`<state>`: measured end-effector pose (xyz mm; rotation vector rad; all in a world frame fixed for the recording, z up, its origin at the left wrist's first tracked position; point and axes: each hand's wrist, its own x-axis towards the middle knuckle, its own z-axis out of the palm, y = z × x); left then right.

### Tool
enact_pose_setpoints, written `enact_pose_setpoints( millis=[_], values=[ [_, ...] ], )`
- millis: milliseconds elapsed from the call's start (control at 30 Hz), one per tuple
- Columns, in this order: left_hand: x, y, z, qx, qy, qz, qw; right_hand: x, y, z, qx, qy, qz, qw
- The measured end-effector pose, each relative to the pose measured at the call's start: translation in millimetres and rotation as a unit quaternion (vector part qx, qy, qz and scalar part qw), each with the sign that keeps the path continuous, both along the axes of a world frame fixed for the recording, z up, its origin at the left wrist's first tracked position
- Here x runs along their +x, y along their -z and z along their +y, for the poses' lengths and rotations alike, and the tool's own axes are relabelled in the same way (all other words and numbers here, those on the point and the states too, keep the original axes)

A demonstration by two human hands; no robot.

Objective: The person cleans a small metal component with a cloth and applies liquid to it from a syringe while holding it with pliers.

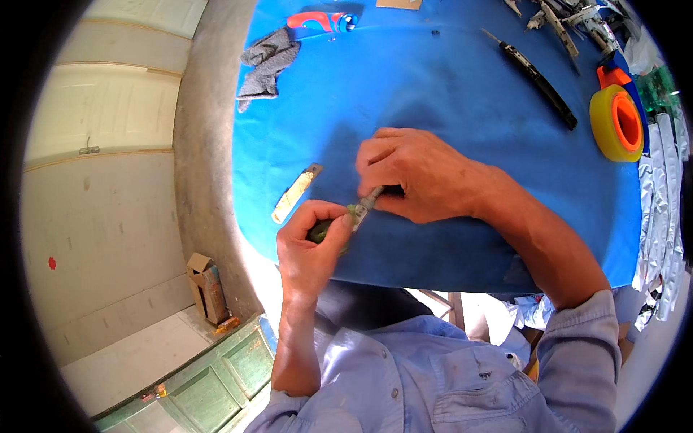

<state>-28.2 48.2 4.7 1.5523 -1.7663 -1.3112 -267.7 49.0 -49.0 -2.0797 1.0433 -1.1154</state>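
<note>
Over the near part of the blue table (433, 86), my hands work close together on a small piece. My left hand (312, 242) is closed around a green-handled tool (319, 230), with a short metal part (362, 211) showing beyond the thumb. Most of the handle is hidden in the palm, so its exact kind cannot be made out. The fingers of my right hand (426, 177) pinch the grey, dark-ended upper part (372, 195) joined to or touching that metal. Just beyond my left hand lies a flat yellowish strip with a grey end (297, 193).
At the far left are a grey cloth (270, 65) and a red-and-blue tool (321, 22). A slim black pointed tool (538, 83) lies far right, near a yellow tape roll (616, 123), silver strips (660, 202) and piled metal parts (577, 22). A cardboard box (207, 289) stands lower left.
</note>
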Motion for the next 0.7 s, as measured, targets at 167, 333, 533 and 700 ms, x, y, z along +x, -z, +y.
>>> enact_pose_setpoints(
  millis=[167,333,533,700],
  values=[
    [-3.8,3.2,4.5,-0.068,0.022,-0.039,0.997,-0.2,-0.5,0.5,-0.002,0.004,0.008,1.0],
    [-3.9,-4.8,-8.8,0.034,0.017,-0.036,0.999,-0.1,-1.3,1.5,-0.002,0.002,0.005,1.0],
    [-1.3,-4.6,-20.7,0.066,0.025,-0.047,0.996,0.6,-0.4,0.6,-0.008,0.006,-0.006,1.0],
    [7.3,0.8,-12.9,0.065,0.019,0.029,0.997,-1.0,0.1,0.0,-0.001,-0.001,0.005,1.0]
  ],
)
